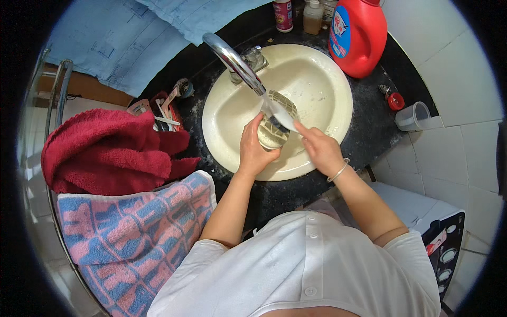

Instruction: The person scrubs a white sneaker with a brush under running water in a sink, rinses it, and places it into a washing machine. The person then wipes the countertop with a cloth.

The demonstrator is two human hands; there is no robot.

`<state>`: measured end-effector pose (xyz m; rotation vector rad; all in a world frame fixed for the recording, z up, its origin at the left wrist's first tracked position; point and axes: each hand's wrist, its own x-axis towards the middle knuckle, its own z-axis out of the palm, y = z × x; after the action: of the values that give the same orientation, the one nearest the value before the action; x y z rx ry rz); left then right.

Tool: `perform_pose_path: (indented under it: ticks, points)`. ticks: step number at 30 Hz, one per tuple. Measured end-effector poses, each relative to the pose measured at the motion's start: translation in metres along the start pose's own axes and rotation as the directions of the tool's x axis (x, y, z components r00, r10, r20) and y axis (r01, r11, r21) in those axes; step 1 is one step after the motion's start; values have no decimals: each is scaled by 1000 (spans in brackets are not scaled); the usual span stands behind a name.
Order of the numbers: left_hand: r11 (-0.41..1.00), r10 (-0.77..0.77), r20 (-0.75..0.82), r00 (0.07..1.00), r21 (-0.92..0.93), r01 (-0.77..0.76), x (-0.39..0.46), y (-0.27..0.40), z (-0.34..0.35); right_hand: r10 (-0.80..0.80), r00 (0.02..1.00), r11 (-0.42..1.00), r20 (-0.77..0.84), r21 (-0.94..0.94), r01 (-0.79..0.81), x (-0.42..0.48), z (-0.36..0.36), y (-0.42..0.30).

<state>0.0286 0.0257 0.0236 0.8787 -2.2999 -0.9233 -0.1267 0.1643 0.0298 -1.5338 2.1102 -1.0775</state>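
Note:
My left hand (255,152) grips the near end of a shoe (273,136), its cream-and-olive patterned sole turned up over the basin. In my right hand (323,150) is the handle of a white scrubbing brush (284,119). Its dark bristles press against the sole, and the brush covers the shoe's middle. Directly above hangs the end of a chrome faucet (241,65), where a stream of water seems to fall onto the shoe and brush. A cream oval washbasin (336,91) surrounds both hands' work.
A red detergent jug (366,39) and several bottles (313,18) stand behind the basin. At right are a red cap (396,102) and a clear plastic cup (412,117). Red (107,154) and pink-blue towels (134,237) hang left; a washing machine (443,237) stands lower right.

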Motion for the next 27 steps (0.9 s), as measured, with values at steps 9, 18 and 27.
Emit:
perform_pose_path:
  ticks: [9, 18, 27]
  points:
    - [981, -24, 141, 990, -188, 51, -11, 16, -26, 329, 933, 916, 144, -289, -278, 56, 8, 62]
    - [942, -118, 62, 991, -310, 131, -3, -10, -25, 10, 991, 997, 131, -72, -1, 39, 4, 10]
    - [824, -186, 129, 974, -519, 226, -2, -2, -34, 356, 909, 930, 217, -174, -323, 42, 8, 52]
